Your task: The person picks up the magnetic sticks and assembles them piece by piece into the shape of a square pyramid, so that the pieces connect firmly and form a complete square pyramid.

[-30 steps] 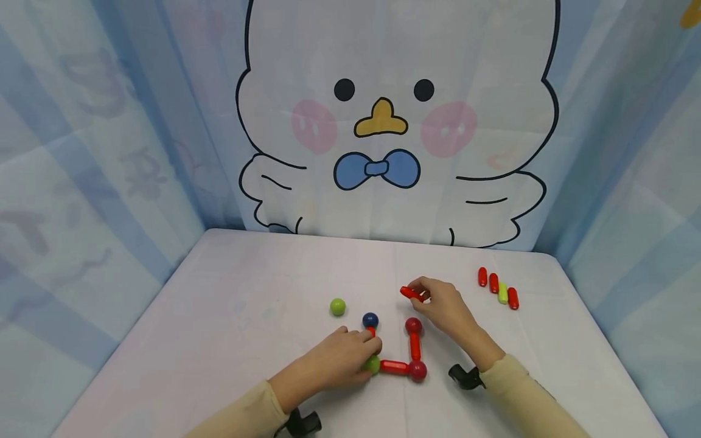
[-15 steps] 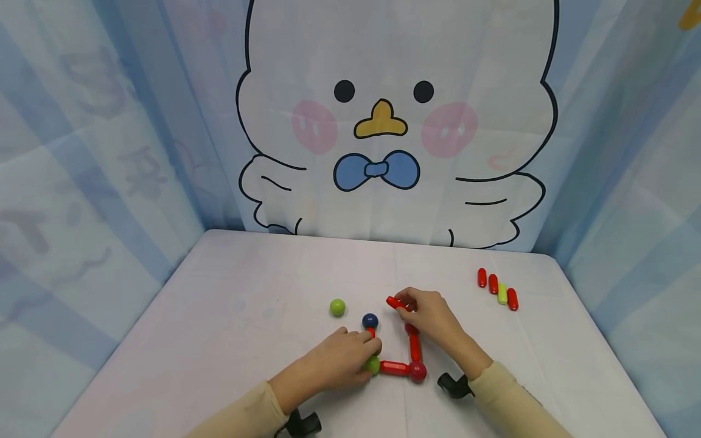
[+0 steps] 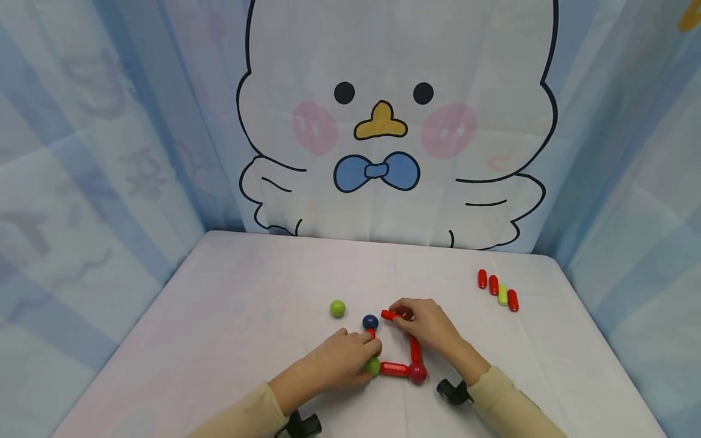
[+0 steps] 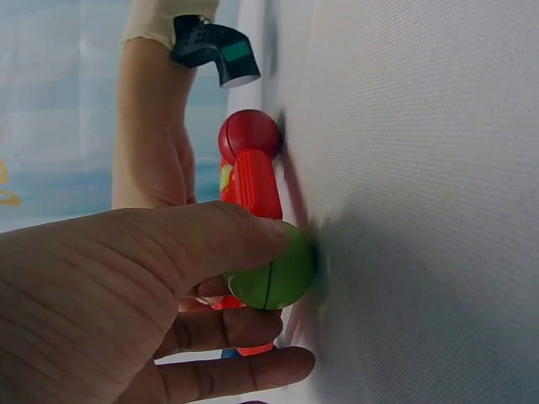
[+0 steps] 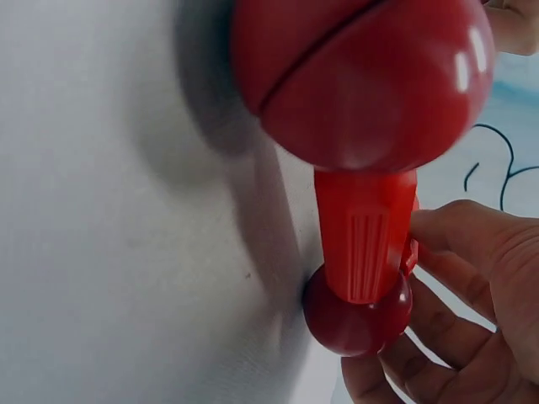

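My left hand (image 3: 342, 359) grips a green ball (image 4: 282, 269), thumb on top, at the near left corner of a ball-and-rod figure on the table. From it a red magnetic rod (image 3: 394, 369) runs to a red ball (image 3: 417, 373). Another red rod (image 3: 415, 350) leads away to a far red ball (image 5: 358, 316), hidden by my right hand in the head view. A navy ball (image 3: 370, 322) tops the left side, on a rod (image 3: 372, 333) partly covered by my left fingers. My right hand (image 3: 432, 325) pinches a loose red rod (image 3: 389, 315), pointing toward the navy ball.
A loose green ball (image 3: 337, 308) lies behind the figure to the left. At the far right several rods lie in a row, red ones (image 3: 482, 278) and a yellow-green one (image 3: 502, 295). Black wrist cameras (image 3: 453, 392) sit under both wrists. A printed curtain (image 3: 378, 201) stands behind the table.
My right hand has moved left and nearer with the red rod, down to the far red ball, which it now covers in the head view. My left hand has stayed in place.
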Tool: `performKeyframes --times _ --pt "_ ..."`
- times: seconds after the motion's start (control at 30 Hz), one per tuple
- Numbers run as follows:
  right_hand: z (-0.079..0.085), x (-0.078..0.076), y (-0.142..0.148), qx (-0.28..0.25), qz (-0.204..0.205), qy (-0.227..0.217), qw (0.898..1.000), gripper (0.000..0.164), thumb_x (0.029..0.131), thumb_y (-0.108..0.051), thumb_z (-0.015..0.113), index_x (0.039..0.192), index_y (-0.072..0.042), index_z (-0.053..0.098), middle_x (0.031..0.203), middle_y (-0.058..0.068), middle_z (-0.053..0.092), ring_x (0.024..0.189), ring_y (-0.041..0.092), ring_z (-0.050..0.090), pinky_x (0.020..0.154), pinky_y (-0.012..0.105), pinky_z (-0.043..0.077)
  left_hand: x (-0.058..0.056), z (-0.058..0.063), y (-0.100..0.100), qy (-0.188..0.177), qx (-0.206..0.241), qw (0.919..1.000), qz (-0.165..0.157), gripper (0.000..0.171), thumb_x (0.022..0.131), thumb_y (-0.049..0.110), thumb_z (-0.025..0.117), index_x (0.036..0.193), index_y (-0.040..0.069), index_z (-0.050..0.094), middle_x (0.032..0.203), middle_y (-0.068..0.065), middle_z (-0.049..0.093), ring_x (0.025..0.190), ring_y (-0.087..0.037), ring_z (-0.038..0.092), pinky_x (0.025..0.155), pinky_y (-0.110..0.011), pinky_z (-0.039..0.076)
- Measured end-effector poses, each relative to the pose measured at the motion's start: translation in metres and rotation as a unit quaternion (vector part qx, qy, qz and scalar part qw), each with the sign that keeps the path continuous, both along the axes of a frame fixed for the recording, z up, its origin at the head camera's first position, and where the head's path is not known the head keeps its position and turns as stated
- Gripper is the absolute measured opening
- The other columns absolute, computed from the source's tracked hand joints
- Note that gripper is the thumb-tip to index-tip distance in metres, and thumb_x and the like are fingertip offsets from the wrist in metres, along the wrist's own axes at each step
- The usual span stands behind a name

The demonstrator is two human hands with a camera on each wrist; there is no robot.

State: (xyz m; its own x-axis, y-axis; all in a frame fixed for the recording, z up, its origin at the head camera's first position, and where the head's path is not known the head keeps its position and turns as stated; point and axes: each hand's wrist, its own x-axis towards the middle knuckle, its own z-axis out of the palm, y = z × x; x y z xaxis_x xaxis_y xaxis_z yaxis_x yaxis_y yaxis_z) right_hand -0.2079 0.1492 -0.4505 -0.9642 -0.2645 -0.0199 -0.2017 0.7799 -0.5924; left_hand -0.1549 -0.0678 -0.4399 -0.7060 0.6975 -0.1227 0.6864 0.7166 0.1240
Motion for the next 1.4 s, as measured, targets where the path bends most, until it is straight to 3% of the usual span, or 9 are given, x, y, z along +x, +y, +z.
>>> performKeyframes --times 0.23,0.5,0.7,1.17,1.27,1.4 --pt "-0.002 0.0 0.003 -0.009 0.018 -0.006 1.0 0.02 0.092 -0.013 0.077 0.111 -0.019 0.075 0.093 -0.005 0.071 0.079 0.01 0.061 0.068 0.022 0.054 0.0 0.001 0.0 -0.002 0.0 1.0 0.0 0.034 0.09 0.039 0.08 0.116 0.026 0.061 0.095 0.013 0.056 0.079 -0.004 0.052 0.082 -0.029 0.049" --pt "-0.005 -0.003 0.005 0.01 0.08 -0.008 0.997 0.021 0.093 -0.011 0.075 0.113 -0.019 0.075 0.098 -0.006 0.07 0.089 0.011 0.061 0.081 0.029 0.055 0.001 0.001 -0.002 0.002 0.005 1.0 -0.008 0.034 0.091 0.039 0.079 0.116 0.026 0.061 0.095 0.013 0.056 0.078 -0.003 0.051 0.078 -0.026 0.046" --pt "-0.003 -0.004 0.005 0.005 0.107 -0.005 0.994 0.022 0.094 -0.01 0.074 0.114 -0.02 0.074 0.101 -0.005 0.07 0.089 0.012 0.06 0.081 0.029 0.055 0.001 -0.001 -0.002 -0.002 0.004 1.0 -0.008 0.034 0.091 0.04 0.079 0.117 0.027 0.061 0.096 0.013 0.056 0.08 -0.003 0.052 0.077 -0.025 0.046" --pt "-0.003 -0.004 0.007 0.023 0.06 0.016 0.998 0.02 0.098 -0.014 0.07 0.117 -0.017 0.073 0.107 -0.003 0.072 0.095 0.014 0.063 0.087 0.036 0.058 0.003 -0.006 -0.004 0.009 -0.014 0.9999 -0.002 0.04 0.092 0.038 0.078 0.127 0.028 0.062 0.11 0.01 0.065 0.095 -0.009 0.059 0.086 -0.032 0.052" --pt "-0.001 -0.006 0.015 0.035 0.034 0.022 0.999 0.019 0.099 -0.017 0.069 0.117 -0.018 0.074 0.107 -0.003 0.072 0.095 0.014 0.064 0.087 0.036 0.059 0.001 -0.006 -0.005 0.011 -0.018 0.9998 0.006 0.049 0.09 0.04 0.08 0.132 0.029 0.06 0.114 0.009 0.064 0.097 -0.01 0.06 0.089 -0.035 0.053" --pt "0.0 -0.011 0.037 0.058 0.002 0.037 0.998 0.018 0.099 -0.016 0.068 0.116 -0.016 0.073 0.107 0.0 0.072 0.095 0.017 0.064 0.087 0.039 0.059 -0.005 -0.005 -0.006 0.003 -0.006 0.9987 0.05 0.072 0.082 0.051 0.084 0.142 0.025 0.054 0.124 0.002 0.061 0.103 -0.015 0.058 0.095 -0.037 0.055"
